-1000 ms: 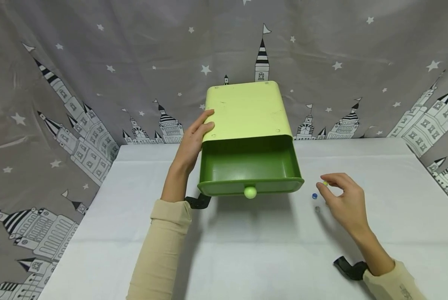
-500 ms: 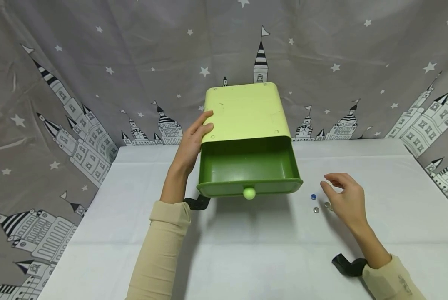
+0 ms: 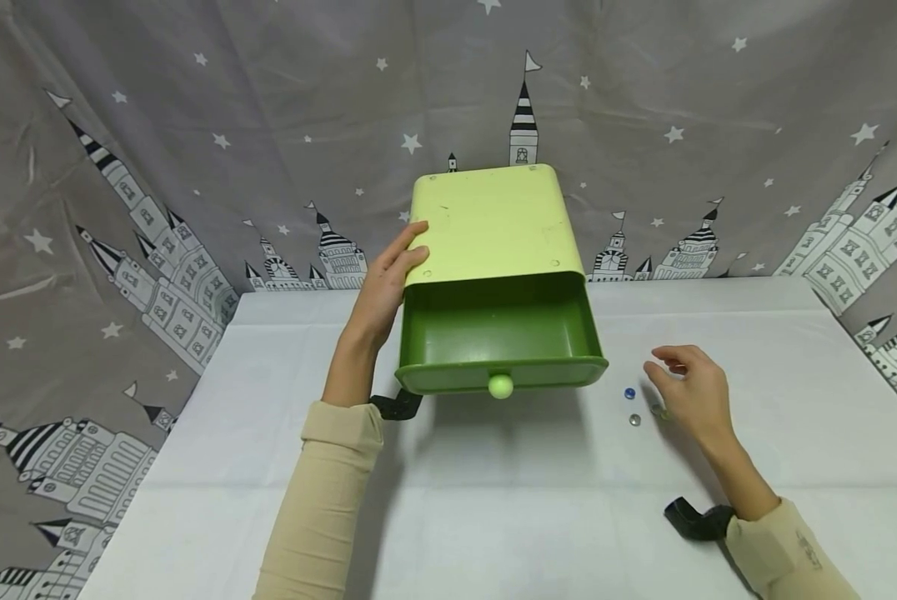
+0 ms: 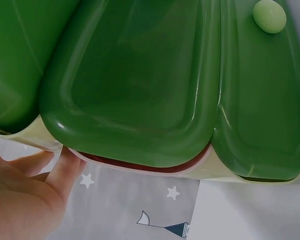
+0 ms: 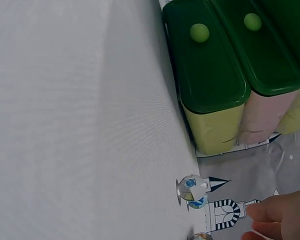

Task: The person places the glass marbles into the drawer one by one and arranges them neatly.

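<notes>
- Head: Centre frame, your left hand [image 3: 377, 296] rests, fingers relaxed, against the cabinet [image 3: 497, 221] with its pulled-out drawer [image 3: 493, 337]. Right of centre, your right hand [image 3: 696, 396] curves loosely, thumb and fingertip parted, nothing visible between. The blue marble [image 3: 629, 393] and clear marble [image 3: 634, 420] lie nearby, probably hard, light, slippery; pinch them around their widest part.
- Left wrist: Lower left, your fingers touch the cabinet's side; it looks stiff, light.
- Right wrist: Lower right, your fingertips stand apart from the marbles.

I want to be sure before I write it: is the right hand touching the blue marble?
Apart. The head view shows white cloth between the right hand and the blue marble.
</notes>
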Demonstrator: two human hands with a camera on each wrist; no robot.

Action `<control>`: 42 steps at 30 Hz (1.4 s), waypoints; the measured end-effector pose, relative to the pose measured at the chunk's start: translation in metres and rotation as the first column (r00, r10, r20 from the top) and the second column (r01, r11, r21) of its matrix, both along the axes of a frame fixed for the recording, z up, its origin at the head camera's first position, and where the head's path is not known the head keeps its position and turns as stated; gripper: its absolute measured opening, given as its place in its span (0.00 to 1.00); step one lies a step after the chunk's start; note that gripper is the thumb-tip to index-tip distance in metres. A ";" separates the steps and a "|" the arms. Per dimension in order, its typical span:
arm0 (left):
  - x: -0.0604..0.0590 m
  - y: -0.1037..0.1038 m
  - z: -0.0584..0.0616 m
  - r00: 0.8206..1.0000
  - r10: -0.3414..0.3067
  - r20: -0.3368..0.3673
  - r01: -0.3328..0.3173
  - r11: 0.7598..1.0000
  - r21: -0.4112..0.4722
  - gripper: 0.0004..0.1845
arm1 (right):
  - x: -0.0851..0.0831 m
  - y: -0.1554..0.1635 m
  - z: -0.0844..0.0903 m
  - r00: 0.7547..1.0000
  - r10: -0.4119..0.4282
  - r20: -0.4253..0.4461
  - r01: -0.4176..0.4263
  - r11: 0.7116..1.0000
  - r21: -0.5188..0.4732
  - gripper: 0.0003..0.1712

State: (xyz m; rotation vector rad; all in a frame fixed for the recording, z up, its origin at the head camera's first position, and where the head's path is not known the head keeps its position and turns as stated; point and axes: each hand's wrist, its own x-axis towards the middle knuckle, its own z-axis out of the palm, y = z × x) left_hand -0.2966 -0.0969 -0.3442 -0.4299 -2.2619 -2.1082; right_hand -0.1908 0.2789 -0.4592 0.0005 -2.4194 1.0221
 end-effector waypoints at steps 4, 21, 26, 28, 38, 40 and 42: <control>0.000 0.000 0.000 1.000 -0.003 -0.002 0.003 1.000 -0.002 0.26 | -0.002 0.001 -0.002 0.999 0.004 0.042 -0.004 1.000 0.009 0.12; 0.000 0.001 -0.001 1.000 0.003 -0.003 -0.003 1.000 -0.005 0.26 | -0.010 0.013 -0.013 0.977 0.021 0.213 -0.029 0.999 0.034 0.18; -0.001 0.000 -0.002 1.000 0.007 -0.011 -0.007 1.000 -0.006 0.26 | -0.013 0.016 -0.016 0.972 0.018 0.235 -0.027 0.999 0.034 0.18; -0.001 0.000 -0.001 1.000 0.006 -0.017 -0.006 1.000 -0.009 0.26 | -0.013 0.016 -0.016 0.971 0.017 0.238 -0.026 0.999 0.034 0.18; 0.001 0.001 0.000 0.999 0.006 0.033 -0.007 0.999 0.032 0.26 | -0.015 0.016 -0.018 0.971 0.015 0.240 -0.030 0.998 0.059 0.14; 0.001 0.002 0.000 0.999 0.007 0.040 -0.009 0.999 0.040 0.26 | -0.015 0.016 -0.018 0.972 0.014 0.236 -0.030 0.997 0.065 0.13; 0.001 0.001 0.001 0.999 0.013 0.038 -0.014 0.999 0.030 0.26 | -0.015 0.016 -0.019 0.972 0.013 0.236 -0.029 0.997 0.068 0.13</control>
